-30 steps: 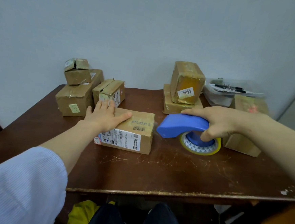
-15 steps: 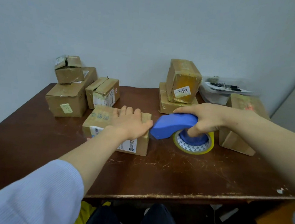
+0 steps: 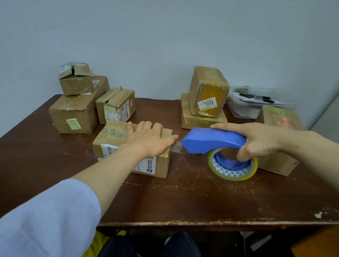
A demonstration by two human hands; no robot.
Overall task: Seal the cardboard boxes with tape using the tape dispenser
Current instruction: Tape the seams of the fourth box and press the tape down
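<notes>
Atop seemingly taped box (image 3: 111, 136), left hand (image 3: 149, 141) lies flat; right hand (image 3: 261, 141) grips blue dispenser (image 3: 210, 140).

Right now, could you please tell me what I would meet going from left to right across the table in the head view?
Box with the green note → labelled box under the left hand → tape dispenser → right hand gripping it → box at the far right.

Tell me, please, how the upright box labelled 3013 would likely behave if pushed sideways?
The 3013 box stands on end atop a flatter box, so a high push would probably topple it. Its glossy tape wrap may let it slide. Its crisp edges suggest it stays stiff.
</notes>
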